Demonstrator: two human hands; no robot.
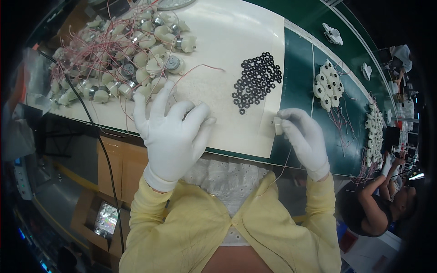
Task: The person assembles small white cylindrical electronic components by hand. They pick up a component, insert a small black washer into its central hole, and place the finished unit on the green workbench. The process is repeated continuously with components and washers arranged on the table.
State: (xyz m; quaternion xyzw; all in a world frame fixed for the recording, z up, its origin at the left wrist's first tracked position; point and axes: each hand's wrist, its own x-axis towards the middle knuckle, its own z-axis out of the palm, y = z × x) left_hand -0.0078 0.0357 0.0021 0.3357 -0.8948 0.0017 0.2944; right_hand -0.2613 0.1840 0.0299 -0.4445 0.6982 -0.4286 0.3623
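Observation:
Both of my hands wear white gloves. My left hand (173,134) is open, its fingers spread at the near edge of a heap of small motors (132,68) with cream plastic housings and tangled red and white wires. Its fingertips are beside a motor at the heap's edge; I cannot tell whether they touch it. Over the near right of the white sheet, my right hand (306,139) pinches one small motor (278,126) between thumb and fingers, with a thin wire hanging below. Beyond this hand, many small black rubber rings (255,82) lie flat in a loose patch.
On the green table (296,91) to the right stands a group of cream motors (328,86) with black rings on them. Another row of motors (374,132) lies farther right, near a seated person (378,204). Cardboard boxes (116,168) and a black cable (93,125) are at left.

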